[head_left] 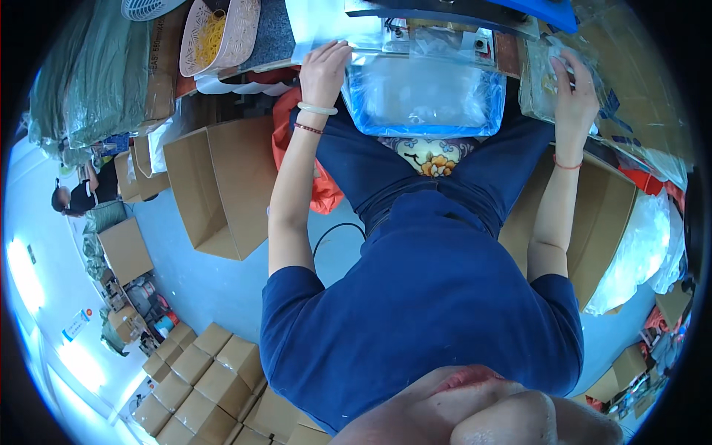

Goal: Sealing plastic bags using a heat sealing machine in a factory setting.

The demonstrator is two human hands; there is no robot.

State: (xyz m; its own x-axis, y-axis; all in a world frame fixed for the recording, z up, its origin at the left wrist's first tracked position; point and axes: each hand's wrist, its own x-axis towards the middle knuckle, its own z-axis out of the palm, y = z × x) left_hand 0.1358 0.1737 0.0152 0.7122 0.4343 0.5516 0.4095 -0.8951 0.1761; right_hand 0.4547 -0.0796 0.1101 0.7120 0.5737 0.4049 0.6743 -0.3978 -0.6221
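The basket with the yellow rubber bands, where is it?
In the head view the oval basket sits at the top left, on the worktop, left of the person's left hand and above the open cardboard box.

You are sitting in a packing workshop: open cardboard boxes [219, 185] are standing beside your seat, sealed cartons [204, 371] are piling up on the floor, and clear plastic bags [638, 252] are filling another box.

top: dark blue short-sleeved shirt [423, 297] | left wrist: pale bangle [317, 108], red cord | right wrist: red cord [567, 165]
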